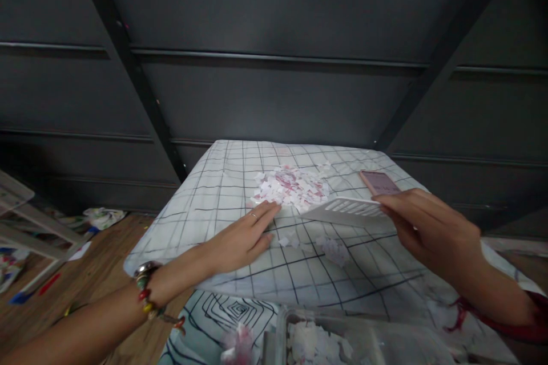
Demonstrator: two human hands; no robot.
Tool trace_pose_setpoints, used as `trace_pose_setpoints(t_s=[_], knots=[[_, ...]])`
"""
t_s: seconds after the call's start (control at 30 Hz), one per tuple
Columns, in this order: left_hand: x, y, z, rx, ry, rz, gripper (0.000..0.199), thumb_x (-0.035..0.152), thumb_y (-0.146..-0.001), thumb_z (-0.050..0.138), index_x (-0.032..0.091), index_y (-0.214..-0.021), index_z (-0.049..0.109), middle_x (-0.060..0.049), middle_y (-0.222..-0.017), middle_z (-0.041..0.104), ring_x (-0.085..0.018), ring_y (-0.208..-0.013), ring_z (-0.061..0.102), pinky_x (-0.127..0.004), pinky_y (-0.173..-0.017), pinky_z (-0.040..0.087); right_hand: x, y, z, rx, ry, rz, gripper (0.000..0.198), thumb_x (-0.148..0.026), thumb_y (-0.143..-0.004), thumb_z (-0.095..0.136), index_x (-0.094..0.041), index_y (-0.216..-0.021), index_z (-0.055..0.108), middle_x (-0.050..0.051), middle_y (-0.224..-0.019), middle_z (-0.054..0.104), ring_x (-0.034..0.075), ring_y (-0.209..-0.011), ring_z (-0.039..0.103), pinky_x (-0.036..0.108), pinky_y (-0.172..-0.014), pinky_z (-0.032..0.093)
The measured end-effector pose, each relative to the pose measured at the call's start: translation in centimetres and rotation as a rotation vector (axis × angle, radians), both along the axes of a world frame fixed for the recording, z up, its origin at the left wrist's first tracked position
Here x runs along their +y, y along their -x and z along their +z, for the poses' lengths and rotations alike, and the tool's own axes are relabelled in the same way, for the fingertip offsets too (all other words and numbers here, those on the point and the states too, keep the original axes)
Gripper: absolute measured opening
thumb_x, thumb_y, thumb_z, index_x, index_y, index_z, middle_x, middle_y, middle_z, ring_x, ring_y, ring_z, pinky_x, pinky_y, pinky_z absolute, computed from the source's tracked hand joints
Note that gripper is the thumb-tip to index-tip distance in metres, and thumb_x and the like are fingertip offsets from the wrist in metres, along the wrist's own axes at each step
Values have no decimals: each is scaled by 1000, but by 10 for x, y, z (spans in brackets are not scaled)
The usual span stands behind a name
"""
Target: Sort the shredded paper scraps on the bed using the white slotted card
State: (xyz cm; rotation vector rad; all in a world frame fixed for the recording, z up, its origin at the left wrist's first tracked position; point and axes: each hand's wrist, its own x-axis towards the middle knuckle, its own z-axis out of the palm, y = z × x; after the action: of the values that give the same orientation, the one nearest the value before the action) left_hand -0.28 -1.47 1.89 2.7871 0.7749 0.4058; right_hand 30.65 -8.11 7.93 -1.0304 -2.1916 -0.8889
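A pile of small white and pink paper scraps (291, 187) lies on the checked cloth (201, 205). My left hand (246, 236) rests flat at the near left edge of the pile, fingers stretched out. In my right hand (432, 231) is a white slotted plastic panel (342, 210), gripped by its right end and tilted, its left end close to the scraps. Two smaller clumps of paper scraps (333, 250) sit on the cloth nearer to me. Just beyond my right fingers lies a pink phone (380, 183).
A clear plastic box (368, 319) holding more scraps stands at the table's near edge. Beside it, a pink and white bundle (238, 345) lies on a patterned cloth. Dark panels (274, 97) close off the far side. A white-framed stand (43, 239) is on the left.
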Motion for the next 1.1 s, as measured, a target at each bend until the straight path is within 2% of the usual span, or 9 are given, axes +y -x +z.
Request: trace_pose_setpoints(t_s=[0.13,0.23,0.4,0.57,0.7,0.87,0.97,1.1], knots=[[-3,7,1,58,19,-22,59,34,-94,38,13,-144,14,-15,-150,22,-26,-137,22,-40,-110,28,8,17,-5,66,54,103,21,-5,-82,46,-20,-94,54,0,-71,62,14,-67,57,27,-64,45],[-8,11,4,151,24,-80,68,42,-90,45,13,-144,17,-16,-149,25,-27,-137,22,-40,-111,24,15,28,-6,87,187,140,28,-2,-79,41,-21,-94,54,-1,-72,61,14,-68,56,28,-64,46],[-10,13,6,206,-1,-115,76,47,-87,50,15,-145,14,-15,-149,24,-27,-137,22,-42,-112,20,18,21,-3,63,336,143,33,2,-74,36,-22,-87,55,0,-76,62,15,-75,57,30,-70,47],[-8,14,2,190,-44,-122,76,49,-86,51,14,-145,16,-16,-149,25,-28,-136,24,-41,-112,19,11,3,1,86,335,154,34,3,-74,36,-22,-87,55,1,-76,62,15,-76,58,28,-68,47],[-7,14,2,204,-52,-139,76,51,-87,48,14,-145,16,-15,-149,24,-28,-136,24,-41,-112,18,14,16,1,122,285,194,32,2,-76,37,-21,-87,55,0,-76,62,14,-77,56,29,-71,47],[-6,13,4,256,-23,-141,77,50,-88,47,14,-146,12,-15,-150,20,-28,-137,20,-42,-112,18,19,31,-1,130,407,295,34,3,-77,33,-21,-87,56,1,-76,60,13,-77,53,27,-69,45],[-5,15,5,274,-13,-137,78,52,-88,47,15,-146,10,-15,-150,19,-28,-138,19,-41,-112,17,14,20,0,124,422,284,35,4,-76,33,-22,-86,55,0,-75,59,13,-76,54,27,-69,46],[-3,13,11,294,3,-139,79,55,-85,49,16,-145,16,-16,-150,21,-29,-136,22,-39,-110,22,0,-2,6,104,368,244,35,2,-75,35,-23,-89,55,0,-77,61,13,-76,57,27,-68,48]])
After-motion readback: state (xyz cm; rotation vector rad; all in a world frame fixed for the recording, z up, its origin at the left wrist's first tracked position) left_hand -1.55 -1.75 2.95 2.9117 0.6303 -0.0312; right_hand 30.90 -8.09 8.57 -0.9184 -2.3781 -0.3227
